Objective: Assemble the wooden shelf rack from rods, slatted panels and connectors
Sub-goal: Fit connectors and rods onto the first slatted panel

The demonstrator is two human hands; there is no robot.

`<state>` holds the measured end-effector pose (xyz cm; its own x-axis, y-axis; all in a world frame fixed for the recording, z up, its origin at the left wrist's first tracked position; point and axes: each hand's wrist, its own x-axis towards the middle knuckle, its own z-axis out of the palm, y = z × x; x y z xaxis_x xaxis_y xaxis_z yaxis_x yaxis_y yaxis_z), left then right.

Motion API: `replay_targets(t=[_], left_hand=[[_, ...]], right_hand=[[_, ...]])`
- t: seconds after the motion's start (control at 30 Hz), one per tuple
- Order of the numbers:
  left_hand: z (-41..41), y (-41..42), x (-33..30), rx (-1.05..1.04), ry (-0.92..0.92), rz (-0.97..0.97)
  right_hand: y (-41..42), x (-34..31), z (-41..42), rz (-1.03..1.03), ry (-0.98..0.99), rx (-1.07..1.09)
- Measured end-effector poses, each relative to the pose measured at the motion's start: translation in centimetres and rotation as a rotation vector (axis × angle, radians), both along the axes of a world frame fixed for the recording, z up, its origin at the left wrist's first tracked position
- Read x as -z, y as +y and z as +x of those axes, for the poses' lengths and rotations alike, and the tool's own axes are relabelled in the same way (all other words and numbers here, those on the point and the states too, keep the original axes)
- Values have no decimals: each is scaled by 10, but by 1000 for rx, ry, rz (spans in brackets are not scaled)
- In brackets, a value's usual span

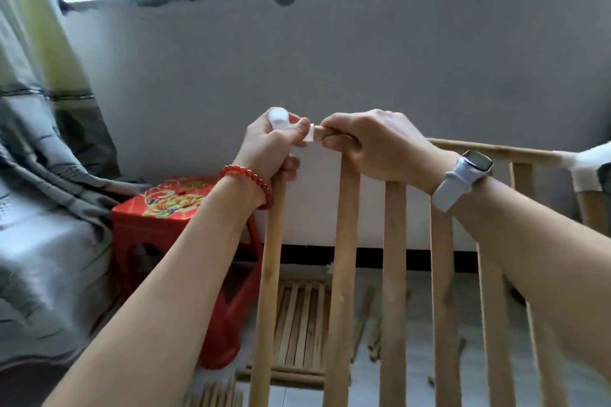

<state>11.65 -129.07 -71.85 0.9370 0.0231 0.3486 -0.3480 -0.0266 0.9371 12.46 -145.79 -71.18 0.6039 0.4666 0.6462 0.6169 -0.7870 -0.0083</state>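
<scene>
My left hand [272, 145] grips a white plastic connector [281, 120] on top of an upright wooden rod [269, 268]. My right hand [373, 145] grips the end rail of a slatted panel [393, 274], whose tip [317, 134] meets the connector's side socket. The panel's slats run from my hands toward me. At the far right a second white connector [587, 168] sits on the other end of the rail, above another rod [591, 211].
Another slatted panel [297, 334] and several loose rods [367, 324] lie on the tiled floor below. A red stool [155, 228] with a patterned top stands to the left, beside a grey-covered seat [39, 258]. A grey wall [330, 76] with windows is straight ahead.
</scene>
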Motion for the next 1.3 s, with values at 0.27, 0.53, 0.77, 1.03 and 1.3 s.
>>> replay_targets(t=[0.27, 0.53, 0.77, 1.03, 1.3], left_hand=[[-26, 25, 76, -54, 281, -3], [-80, 35, 191, -62, 415, 28], [-80, 41, 206, -53, 340, 104], [-46, 41, 228, -31, 443, 115], [-13, 35, 262, -49, 556, 76]], right_hand=[[33, 80, -31, -67, 302, 56], [45, 191, -94, -120, 354, 104], [52, 205, -101, -174, 305, 165], [56, 236, -67, -173, 403, 191], [54, 274, -30, -169, 520, 214]])
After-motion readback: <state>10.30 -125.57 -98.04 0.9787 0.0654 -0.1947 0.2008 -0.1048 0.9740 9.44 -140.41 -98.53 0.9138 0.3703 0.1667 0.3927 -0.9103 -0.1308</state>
